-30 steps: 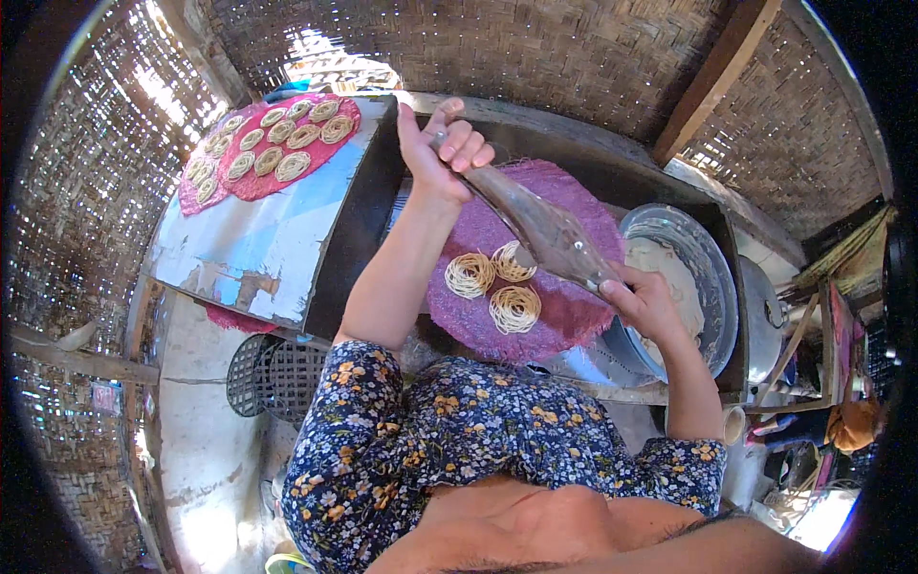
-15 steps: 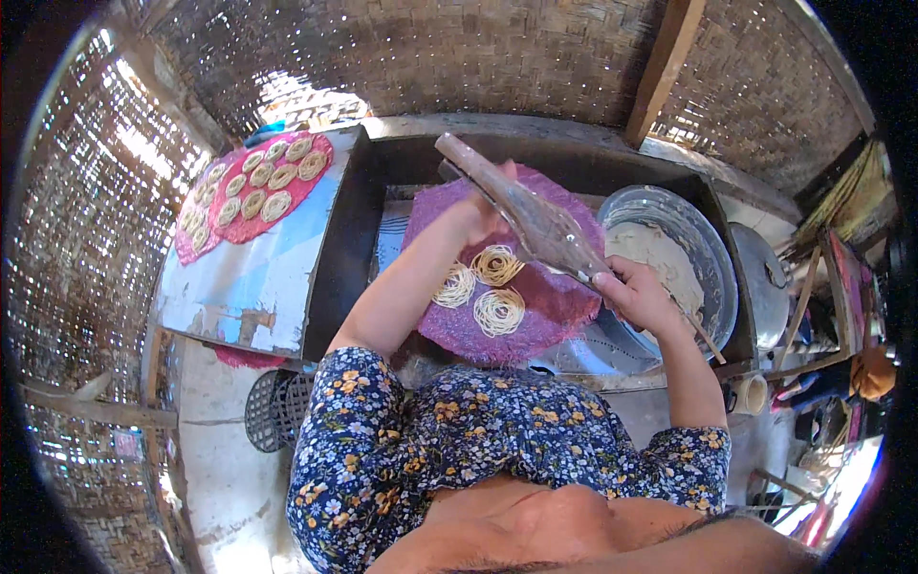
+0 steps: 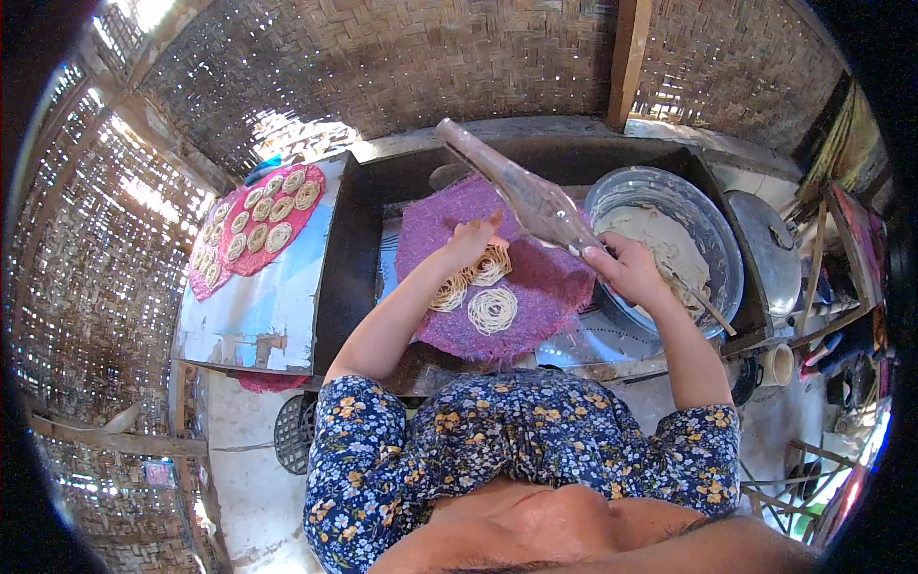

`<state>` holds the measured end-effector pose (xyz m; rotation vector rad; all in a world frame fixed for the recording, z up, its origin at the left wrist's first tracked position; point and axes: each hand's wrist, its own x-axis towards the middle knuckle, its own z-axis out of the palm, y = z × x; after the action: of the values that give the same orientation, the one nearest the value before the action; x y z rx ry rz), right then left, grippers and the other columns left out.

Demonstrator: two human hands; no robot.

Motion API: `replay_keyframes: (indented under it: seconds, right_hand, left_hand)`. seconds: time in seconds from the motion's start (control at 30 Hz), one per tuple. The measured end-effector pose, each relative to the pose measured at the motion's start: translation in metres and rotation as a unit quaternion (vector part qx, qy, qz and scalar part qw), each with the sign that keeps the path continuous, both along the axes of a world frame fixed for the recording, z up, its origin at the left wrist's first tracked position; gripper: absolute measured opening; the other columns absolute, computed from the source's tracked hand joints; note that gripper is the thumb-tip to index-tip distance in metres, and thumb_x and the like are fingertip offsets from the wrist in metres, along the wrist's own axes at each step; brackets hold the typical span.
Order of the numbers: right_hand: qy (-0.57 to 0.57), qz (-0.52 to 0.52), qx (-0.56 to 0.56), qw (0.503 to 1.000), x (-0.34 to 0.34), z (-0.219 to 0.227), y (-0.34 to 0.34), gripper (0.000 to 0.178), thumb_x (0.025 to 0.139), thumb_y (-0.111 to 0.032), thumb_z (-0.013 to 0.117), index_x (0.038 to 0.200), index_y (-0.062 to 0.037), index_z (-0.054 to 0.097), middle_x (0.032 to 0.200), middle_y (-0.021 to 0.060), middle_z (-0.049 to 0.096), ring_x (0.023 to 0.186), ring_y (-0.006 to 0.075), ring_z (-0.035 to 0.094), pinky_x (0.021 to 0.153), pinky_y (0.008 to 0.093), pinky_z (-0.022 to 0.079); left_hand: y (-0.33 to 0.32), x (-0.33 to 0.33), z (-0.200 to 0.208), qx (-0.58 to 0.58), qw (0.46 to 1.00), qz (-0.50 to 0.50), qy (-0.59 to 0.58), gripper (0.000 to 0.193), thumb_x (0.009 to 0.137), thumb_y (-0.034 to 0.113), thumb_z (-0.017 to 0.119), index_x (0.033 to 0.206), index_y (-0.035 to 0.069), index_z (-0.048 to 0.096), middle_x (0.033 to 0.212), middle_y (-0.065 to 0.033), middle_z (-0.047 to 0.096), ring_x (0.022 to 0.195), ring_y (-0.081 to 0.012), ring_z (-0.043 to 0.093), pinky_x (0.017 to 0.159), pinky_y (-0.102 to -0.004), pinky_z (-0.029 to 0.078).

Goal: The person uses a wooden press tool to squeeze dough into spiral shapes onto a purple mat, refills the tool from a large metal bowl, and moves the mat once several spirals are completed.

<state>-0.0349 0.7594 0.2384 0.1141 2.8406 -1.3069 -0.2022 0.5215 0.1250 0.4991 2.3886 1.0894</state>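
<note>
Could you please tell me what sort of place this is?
Probably a small, rustic food workshop or home kitchen. The signs are the brown woven-bamboo wall, the round grey basin of pale, dough-like mixture, and the pale, coiled, noodle-like strands on a roughly round purple cloth.

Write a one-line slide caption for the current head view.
Right hand holding a long tool, left hand by pale coils on a purple mat.

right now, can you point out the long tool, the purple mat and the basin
Long tool (image 3: 529, 196): head view, on the middle of its body.
Purple mat (image 3: 553, 295): head view, bare patch toward its right edge.
Basin (image 3: 720, 239): head view, inner wall at its right.
</note>
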Motion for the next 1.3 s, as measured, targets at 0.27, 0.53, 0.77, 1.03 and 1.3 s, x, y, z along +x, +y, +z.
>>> replay_keyframes:
  seconds: [0.27, 0.53, 0.77, 1.03, 1.3]
  right_hand:
    - [-0.013, -0.006, -0.106, 0.994, -0.001, 0.004, -0.005, 0.036, 0.085, -0.037, 0.053, 0.090, -0.0015, 0.059, 0.056, 0.0051, 0.053, 0.046, 0.0148, 0.050, 0.046, 0.0310, 0.040]
    - [0.070, 0.101, 0.191, 0.974, -0.037, 0.050, -0.049, 0.054, 0.086, -0.050, 0.044, 0.098, 0.0006, 0.059, 0.090, 0.0254, 0.059, 0.085, 0.0403, 0.057, 0.071, 0.0427, 0.045]
    - [0.627, 0.014, 0.304, 0.717, -0.048, 0.123, -0.060, 0.046, 0.070, -0.017, 0.068, 0.108, 0.0020, 0.049, 0.096, 0.0182, 0.055, 0.086, 0.0347, 0.056, 0.074, 0.0370, 0.046]
    - [0.395, 0.214, 0.060, 0.891, 0.020, 0.109, -0.056, 0.057, 0.065, 0.002, 0.061, 0.115, -0.0019, 0.033, 0.083, 0.0089, 0.049, 0.073, 0.0169, 0.052, 0.062, 0.0289, 0.045]
    - [0.393, -0.113, -0.087, 0.908, 0.075, 0.105, 0.083, 0.053, 0.072, -0.007, 0.059, 0.120, 0.0025, 0.039, 0.078, 0.0037, 0.049, 0.069, 0.0110, 0.048, 0.066, 0.0230, 0.040]
  left_hand:
    - [-0.031, 0.029, 0.053, -0.178, 0.888, -0.006, 0.424, 0.052, 0.077, 0.042, 0.053, 0.113, 0.004, 0.054, 0.135, -0.0152, 0.030, 0.125, -0.0319, 0.029, 0.097, -0.0472, 0.026]
    - [0.018, 0.043, 0.150, -0.025, 0.818, 0.083, 0.569, 0.025, 0.064, 0.029, 0.065, 0.070, 0.006, 0.058, 0.067, -0.0144, 0.060, 0.066, -0.0307, 0.060, 0.065, -0.0391, 0.047]
    - [0.040, 0.064, 0.170, 0.036, 0.813, -0.126, 0.567, 0.015, 0.058, 0.017, 0.063, 0.069, 0.008, 0.058, 0.064, -0.0113, 0.059, 0.063, -0.0295, 0.060, 0.056, -0.0377, 0.047]
    - [0.015, 0.099, 0.174, -0.109, 0.856, -0.283, 0.419, 0.020, 0.057, 0.015, 0.065, 0.074, 0.006, 0.060, 0.071, -0.0128, 0.062, 0.070, -0.0313, 0.061, 0.061, -0.0407, 0.048]
    - [-0.023, 0.063, 0.161, 0.106, 0.928, -0.182, 0.308, 0.022, 0.069, 0.015, 0.069, 0.085, 0.002, 0.062, 0.076, -0.0063, 0.064, 0.078, -0.0199, 0.064, 0.068, -0.0347, 0.051]
